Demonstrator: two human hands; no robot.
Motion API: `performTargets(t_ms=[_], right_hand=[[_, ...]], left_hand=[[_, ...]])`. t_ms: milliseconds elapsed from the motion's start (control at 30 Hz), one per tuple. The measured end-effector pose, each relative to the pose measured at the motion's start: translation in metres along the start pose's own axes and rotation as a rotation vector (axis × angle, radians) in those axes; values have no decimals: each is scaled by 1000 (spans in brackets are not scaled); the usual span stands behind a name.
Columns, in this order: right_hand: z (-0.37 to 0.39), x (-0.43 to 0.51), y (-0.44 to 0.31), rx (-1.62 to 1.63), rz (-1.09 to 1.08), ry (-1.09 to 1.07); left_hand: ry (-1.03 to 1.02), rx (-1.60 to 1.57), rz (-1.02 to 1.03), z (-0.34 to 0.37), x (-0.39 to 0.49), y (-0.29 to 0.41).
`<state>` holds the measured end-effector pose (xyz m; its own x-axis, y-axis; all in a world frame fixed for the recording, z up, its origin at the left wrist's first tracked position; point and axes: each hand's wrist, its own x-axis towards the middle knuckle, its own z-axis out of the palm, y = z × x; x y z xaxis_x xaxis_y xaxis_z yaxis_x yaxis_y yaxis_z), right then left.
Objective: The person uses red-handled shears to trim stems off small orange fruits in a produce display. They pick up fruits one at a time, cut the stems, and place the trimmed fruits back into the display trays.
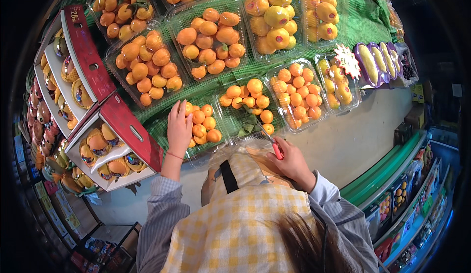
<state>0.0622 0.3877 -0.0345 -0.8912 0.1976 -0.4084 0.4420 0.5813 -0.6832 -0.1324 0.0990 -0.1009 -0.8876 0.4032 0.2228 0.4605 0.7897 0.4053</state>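
Note:
My left hand rests at the left side of a clear plastic clamshell box of small mandarins, its fingertips against the fruit there. Whether it grips one is hidden by the fingers. In my right hand is a small cutting tool with a red handle, apparently scissors or snips. Its metal end points into a second open box, where loose mandarins lie around a bunch of green leaves. Both boxes sit on a green mesh cloth at the stand's front edge.
Larger boxes of oranges and yellow citrus stand behind. Red cartons of netted fruit flank the left. A box of mandarins, a starburst sign and purple-wrapped long pale fruit are to the right. A refrigerated display stands lower right.

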Motion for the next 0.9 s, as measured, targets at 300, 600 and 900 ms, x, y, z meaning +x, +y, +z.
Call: performTargets(t_ms=[300,600,900], right_hand=[[-2,-8,3,39,64,25],[-3,-14,7,98,66,61],[1,-7,11,25,53,23]], left_hand=[[-171,-100,263,38,50,87],[-195,-435,-13,53,63,75],[-518,-2190,-716,-20,0,79]])
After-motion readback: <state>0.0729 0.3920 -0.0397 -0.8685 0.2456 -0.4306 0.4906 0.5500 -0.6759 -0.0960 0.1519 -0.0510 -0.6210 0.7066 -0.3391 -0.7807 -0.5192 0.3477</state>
